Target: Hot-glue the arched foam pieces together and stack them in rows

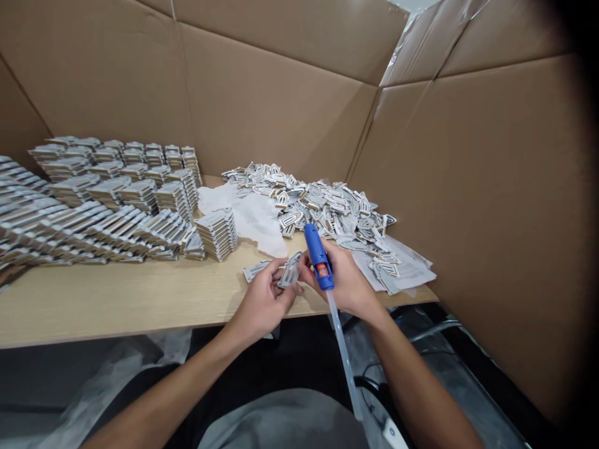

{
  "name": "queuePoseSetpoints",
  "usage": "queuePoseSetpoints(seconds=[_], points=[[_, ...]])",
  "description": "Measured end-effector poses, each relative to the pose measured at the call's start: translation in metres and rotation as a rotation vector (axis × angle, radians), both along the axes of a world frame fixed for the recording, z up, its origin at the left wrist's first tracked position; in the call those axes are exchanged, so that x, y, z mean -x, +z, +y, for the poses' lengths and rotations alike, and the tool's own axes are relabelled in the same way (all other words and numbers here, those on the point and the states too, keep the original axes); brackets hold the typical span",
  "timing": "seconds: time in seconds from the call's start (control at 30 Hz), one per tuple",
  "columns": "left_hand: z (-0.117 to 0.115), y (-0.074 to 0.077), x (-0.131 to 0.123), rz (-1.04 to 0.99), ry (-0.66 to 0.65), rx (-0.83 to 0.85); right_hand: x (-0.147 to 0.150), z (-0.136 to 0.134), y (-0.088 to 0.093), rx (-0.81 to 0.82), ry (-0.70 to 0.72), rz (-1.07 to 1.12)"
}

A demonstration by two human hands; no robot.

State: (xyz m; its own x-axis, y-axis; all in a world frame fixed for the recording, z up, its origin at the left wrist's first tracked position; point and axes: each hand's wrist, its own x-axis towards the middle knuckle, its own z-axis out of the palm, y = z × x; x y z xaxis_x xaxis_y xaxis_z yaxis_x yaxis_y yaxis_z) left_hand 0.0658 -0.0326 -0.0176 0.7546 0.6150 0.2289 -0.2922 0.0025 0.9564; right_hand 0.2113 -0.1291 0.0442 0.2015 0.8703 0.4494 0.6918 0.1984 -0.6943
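Observation:
Between the fingers of my left hand (262,299) is a small grey window-shaped piece (291,269), tilted up off the table. A blue hot glue gun (318,257) is gripped in my right hand (346,277), with a long clear glue stick (344,355) sticking out of its back end toward me. My right fingertips come close to the piece; I cannot tell whether they touch it. Another grey piece (254,270) lies on the table just beyond my left hand. The gun's nozzle is hidden.
Many stacked pieces (103,231) fill the table's (140,296) left side, with one stack (218,234) nearest my hands. A loose heap (322,202) lies at the back right, partly on white sheets (253,218). Tall cardboard walls (281,93) enclose the back and right.

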Motion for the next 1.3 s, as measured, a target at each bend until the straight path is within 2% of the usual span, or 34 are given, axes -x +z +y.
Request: queuePoseSetpoints(seconds=[0.13, 0.27, 0.47, 0.63, 0.7, 0.93, 1.3], points=[[0.0, 0.001, 0.0, 0.035, 0.013, 0.04, 0.006, 0.001, 0.002, 0.041, -0.076, -0.113], [-0.002, 0.005, 0.0, -0.018, 0.007, 0.06, 0.012, 0.003, 0.005, -0.043, -0.181, -0.245], [-0.004, 0.01, 0.001, -0.02, 0.068, 0.124, -0.006, -0.009, 0.02, 0.036, -0.119, -0.143], [-0.004, 0.01, 0.001, -0.051, 0.079, 0.167, -0.029, -0.021, 0.028, 0.293, -0.027, -0.186], [-0.004, 0.009, 0.001, -0.054, 0.076, 0.188, -0.032, -0.023, 0.028, 0.342, -0.007, -0.238], [-0.005, 0.01, 0.001, -0.083, 0.076, 0.225, -0.03, -0.02, 0.026, 0.336, 0.039, -0.292], [-0.006, 0.011, 0.001, -0.058, 0.127, 0.211, -0.024, -0.018, 0.029, 0.329, 0.021, -0.331]])
